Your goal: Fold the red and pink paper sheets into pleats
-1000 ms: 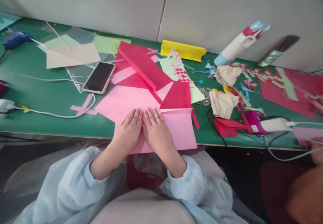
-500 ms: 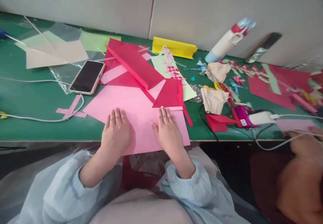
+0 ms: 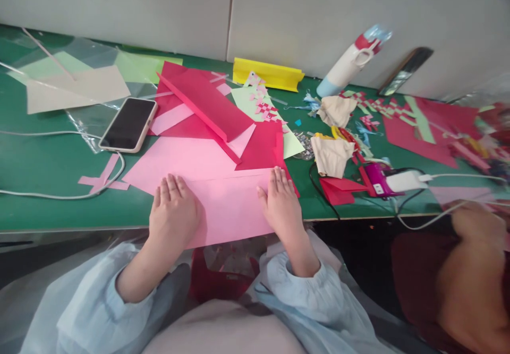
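Note:
A large pink sheet of paper [image 3: 233,205] lies at the table's front edge and overhangs it slightly. My left hand [image 3: 174,210] rests flat on its left part, fingers stretched forward. On its right part lies my right hand [image 3: 282,205], also flat, thumb apart from the fingers. A line runs across the sheet between the two hands, near the fingertips. Just beyond are red sheets, among them a folded red paper [image 3: 211,104] with a raised edge. The palms hide the paper beneath them.
A phone [image 3: 128,124] with a white cable lies at left. Behind stand a yellow folded strip [image 3: 268,75] and a bottle [image 3: 350,61]. At right are cream cloth pieces [image 3: 332,156], a purple power adapter [image 3: 376,178] with cables, and another person's blurred arm [image 3: 474,269].
My right hand has slid right across the pink paper toward its right edge. My left hand stays flat on the left part. The whole view has shifted a little.

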The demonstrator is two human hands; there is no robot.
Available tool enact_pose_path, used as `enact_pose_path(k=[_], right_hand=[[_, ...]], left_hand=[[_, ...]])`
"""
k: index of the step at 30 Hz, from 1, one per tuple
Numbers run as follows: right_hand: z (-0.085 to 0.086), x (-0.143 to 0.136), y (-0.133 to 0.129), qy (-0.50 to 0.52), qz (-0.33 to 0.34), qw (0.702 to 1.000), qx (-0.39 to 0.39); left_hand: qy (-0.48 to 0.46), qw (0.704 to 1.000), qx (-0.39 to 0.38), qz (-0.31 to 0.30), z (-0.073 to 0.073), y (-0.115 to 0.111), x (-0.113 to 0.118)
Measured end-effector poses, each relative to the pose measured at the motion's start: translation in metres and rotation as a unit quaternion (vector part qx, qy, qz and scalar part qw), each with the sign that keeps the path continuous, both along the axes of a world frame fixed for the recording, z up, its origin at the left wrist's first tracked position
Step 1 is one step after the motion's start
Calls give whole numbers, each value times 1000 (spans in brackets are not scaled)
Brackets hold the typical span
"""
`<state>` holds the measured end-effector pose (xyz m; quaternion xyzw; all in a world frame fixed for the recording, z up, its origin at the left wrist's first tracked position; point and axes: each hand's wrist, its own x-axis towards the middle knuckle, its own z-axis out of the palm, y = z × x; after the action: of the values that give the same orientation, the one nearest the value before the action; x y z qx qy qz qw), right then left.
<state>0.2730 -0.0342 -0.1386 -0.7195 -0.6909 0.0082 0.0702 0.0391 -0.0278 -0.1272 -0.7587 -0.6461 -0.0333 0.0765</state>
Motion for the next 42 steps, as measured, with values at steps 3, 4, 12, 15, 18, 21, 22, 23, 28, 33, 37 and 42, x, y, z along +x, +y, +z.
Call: enact_pose_path(k=[3, 4, 12, 15, 18, 21, 22, 23, 28, 33, 37, 42], right_hand=[[-3, 0, 1, -3, -3, 1000, 16], [-4, 0, 1, -5, -4, 1000, 22], [9, 4, 15, -5, -2, 1000, -23], [21, 12, 15, 24, 18, 998, -59], [39, 20, 8, 40, 17, 996, -77], [65, 26, -3, 23, -8, 995, -92], [74, 27, -5, 9, -16, 994, -106], [83, 27, -6, -4, -11, 994, -113], [108, 8, 14, -9, 74, 994, -82], [88, -30, 56, 50, 152, 987, -33], [58, -49, 71, 93, 205, 974, -3], [42, -56, 68, 111, 222, 969, 0]], left_hand=[[-25, 1000, -4, 13, -1, 0, -1], [-30, 999, -5, 15, -1, 1, -2], [23, 999, -36, -1, 7, 8, -10], [-9, 997, -71, -2, 23, 14, -12], [-60, 988, -135, 52, 40, 22, -18], [-82, 981, -153, 82, 48, 29, -29], [-95, 981, -146, 80, 49, 31, -33], [-110, 981, -138, 78, 50, 34, -37], [-201, 966, -145, 75, 54, 47, -53], [-246, 954, -157, 68, 52, 56, -59], [-227, 962, -144, 52, 50, 51, -59], [-234, 963, -122, 59, 47, 35, -60]])
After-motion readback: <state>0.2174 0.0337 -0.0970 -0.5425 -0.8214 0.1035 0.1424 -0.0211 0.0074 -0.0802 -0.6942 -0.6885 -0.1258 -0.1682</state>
